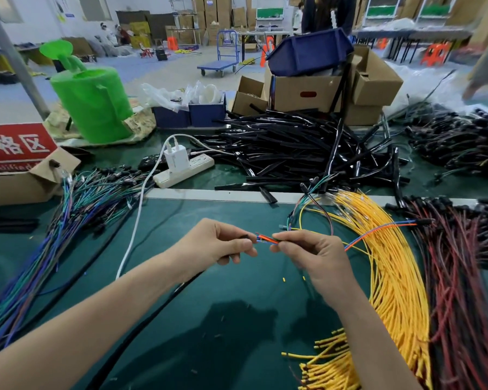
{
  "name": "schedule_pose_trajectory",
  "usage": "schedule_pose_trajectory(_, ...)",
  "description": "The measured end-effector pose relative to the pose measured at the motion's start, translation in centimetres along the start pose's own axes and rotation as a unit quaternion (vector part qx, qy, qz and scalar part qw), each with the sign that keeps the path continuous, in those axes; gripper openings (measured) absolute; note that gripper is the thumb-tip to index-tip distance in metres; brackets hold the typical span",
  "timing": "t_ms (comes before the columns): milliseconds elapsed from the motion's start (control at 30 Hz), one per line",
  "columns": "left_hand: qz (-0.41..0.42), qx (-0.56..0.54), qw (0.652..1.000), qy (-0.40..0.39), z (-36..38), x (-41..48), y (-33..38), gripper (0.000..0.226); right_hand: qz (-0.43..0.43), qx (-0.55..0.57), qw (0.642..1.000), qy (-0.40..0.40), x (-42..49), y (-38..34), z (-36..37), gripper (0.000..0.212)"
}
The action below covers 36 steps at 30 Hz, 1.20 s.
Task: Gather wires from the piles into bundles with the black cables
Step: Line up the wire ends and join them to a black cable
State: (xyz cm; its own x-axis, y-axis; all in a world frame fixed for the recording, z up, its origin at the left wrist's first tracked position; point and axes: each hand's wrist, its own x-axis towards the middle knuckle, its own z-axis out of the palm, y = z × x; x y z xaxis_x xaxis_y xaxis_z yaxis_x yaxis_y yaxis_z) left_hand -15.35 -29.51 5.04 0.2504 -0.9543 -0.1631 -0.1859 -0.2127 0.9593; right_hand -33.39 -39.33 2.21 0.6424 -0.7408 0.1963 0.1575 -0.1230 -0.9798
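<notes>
Grey workshop floor (152,69), blue trolley (218,65), stacked cardboard boxes (212,12) beyond.

Colours, bench view.
Centre: orange and blue thin wires (267,240), black cable end (244,236); right: yellow wire pile (392,263), then red-and-black wire pile (462,277); left: blue-green-purple wire pile (76,209); dark green bench mat (223,319) underneath.

- Red sign (14,146) at a cardboard box (17,187), well left of the grip and farther back: white characters "格区", the one before them cut off.
- Beneath, small white letters, probably "ualified".
</notes>
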Motion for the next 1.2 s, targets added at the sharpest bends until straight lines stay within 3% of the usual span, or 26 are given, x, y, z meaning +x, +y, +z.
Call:
schedule_pose_trajectory(100, 0.068, 0.074, 0.995, -0.026, -0.8, -0.2, 1.5, 0.019, 0.007, 0.025, 0.999, -0.023, -0.1, -0.3, -0.4, 0.019)
schedule_pose_trajectory(267, 0.104, 0.156, 0.979, -0.074, -1.6, -0.1, 3.5, 0.036, 0.016, 0.054, 0.998, -0.023, 0.0, -0.1, -0.7, 0.026)
schedule_pose_trajectory(500, 0.117, 0.134, 0.979, -0.097, -0.3, -0.6, 2.4, 0.042, 0.015, 0.056, 0.998, -0.025, -0.1, -0.3, -0.6, 0.025)
schedule_pose_trajectory(833, 0.116, 0.069, 0.987, -0.084, 0.1, -0.7, 1.9, 0.034, -0.013, 0.023, 0.999, -0.020, 0.0, -0.6, -0.3, 0.017)
schedule_pose_trajectory(1200, 0.091, 0.079, 0.993, -0.013, 0.7, -0.5, 0.4, 0.040, -0.045, -0.061, 0.996, 0.036, 0.0, -0.1, 0.4, 0.029)
